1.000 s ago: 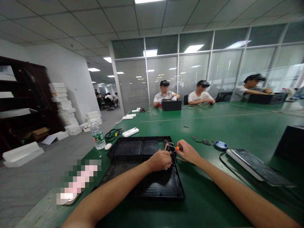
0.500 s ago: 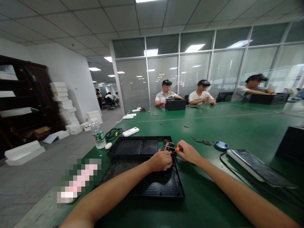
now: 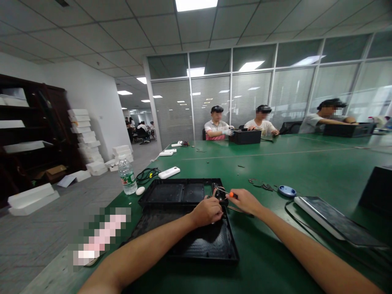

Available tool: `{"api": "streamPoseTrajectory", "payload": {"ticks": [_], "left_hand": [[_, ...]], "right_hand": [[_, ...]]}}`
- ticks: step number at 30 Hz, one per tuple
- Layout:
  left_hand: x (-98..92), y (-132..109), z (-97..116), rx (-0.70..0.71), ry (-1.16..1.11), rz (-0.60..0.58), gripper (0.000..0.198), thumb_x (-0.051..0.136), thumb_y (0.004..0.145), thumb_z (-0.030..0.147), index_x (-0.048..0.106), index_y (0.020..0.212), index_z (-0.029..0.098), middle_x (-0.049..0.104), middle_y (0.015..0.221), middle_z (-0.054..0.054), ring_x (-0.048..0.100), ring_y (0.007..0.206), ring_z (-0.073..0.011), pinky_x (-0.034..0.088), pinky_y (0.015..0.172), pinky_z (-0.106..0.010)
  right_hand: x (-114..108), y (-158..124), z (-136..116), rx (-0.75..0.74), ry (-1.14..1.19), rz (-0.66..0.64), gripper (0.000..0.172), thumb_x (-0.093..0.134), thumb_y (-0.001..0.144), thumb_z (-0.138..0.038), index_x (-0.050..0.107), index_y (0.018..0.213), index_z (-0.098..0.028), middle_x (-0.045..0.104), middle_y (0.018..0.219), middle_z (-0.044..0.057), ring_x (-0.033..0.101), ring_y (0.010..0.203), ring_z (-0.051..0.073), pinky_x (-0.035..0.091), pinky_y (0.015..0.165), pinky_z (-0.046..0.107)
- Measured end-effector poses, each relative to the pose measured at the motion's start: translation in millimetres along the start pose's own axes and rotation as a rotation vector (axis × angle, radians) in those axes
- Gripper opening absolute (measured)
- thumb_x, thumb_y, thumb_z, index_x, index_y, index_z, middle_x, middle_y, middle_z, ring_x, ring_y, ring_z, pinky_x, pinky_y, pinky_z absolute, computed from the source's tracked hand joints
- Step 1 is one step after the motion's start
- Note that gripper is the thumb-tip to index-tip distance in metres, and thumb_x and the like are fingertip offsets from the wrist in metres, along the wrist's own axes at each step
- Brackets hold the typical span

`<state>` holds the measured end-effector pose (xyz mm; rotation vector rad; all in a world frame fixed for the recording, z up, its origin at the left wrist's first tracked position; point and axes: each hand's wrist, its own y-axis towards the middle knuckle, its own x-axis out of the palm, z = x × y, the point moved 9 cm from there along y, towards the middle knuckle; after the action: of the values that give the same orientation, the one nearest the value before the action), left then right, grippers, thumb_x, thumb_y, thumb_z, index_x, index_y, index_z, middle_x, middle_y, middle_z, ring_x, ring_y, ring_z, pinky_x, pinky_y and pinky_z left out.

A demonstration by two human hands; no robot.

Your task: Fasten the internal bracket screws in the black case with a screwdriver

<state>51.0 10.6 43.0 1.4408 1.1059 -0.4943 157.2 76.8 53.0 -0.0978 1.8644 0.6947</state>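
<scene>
An opened black plastic casing (image 3: 183, 192) lies on the green table (image 3: 275, 163) in front of me, its near half (image 3: 196, 241) flat like a tray. My right hand (image 3: 245, 201) is closed round a small orange-handled screwdriver (image 3: 228, 193), its tip at the bundle of thin wires (image 3: 216, 192) at the casing's right corner. My left hand (image 3: 206, 212) is closed in a fist over the same corner; what it pinches is hidden.
A water bottle (image 3: 128, 175), a white oval piece (image 3: 140, 190), a black cable (image 3: 147, 175) and a white device (image 3: 168, 172) lie left of the casing. A blue disc (image 3: 287, 190) and a flat screen panel (image 3: 333, 220) lie right. Three people work at the far end.
The camera has tilted up slightly, so everything sits lower in view. My hands stay at the casing's corner, with the screwdriver angled a little more toward the wires.
</scene>
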Motion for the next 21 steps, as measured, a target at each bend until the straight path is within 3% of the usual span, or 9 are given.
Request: {"api": "streamPoseTrajectory", "payload": {"ticks": [12,21], "left_hand": [[9.2,-2.3,4.3,-0.007,0.075,-0.072,0.024,0.039,0.091,0.023,0.052,0.074,0.012,0.058,0.08,-0.007,0.053,0.079,-0.0146,0.044,0.076,-0.029],[14.4,-4.6,-6.4,-0.133,-0.004,-0.07,0.023,0.046,0.089,0.027,0.056,0.075,0.012,0.06,0.081,-0.006,0.054,0.08,-0.0149,0.043,0.076,-0.028]], "right_hand": [[2.7,0.0,-7.5,-0.002,-0.019,-0.034,0.03,0.042,0.086,-0.038,0.059,0.068,-0.019,0.061,0.065,0.004,0.053,0.059,0.015,0.029,0.056,0.024],[3.6,-0.6,-7.8,-0.026,-0.035,-0.018,0.027,0.044,0.085,-0.036,0.059,0.069,-0.02,0.062,0.065,0.002,0.053,0.06,0.015,0.029,0.056,0.024]]}}
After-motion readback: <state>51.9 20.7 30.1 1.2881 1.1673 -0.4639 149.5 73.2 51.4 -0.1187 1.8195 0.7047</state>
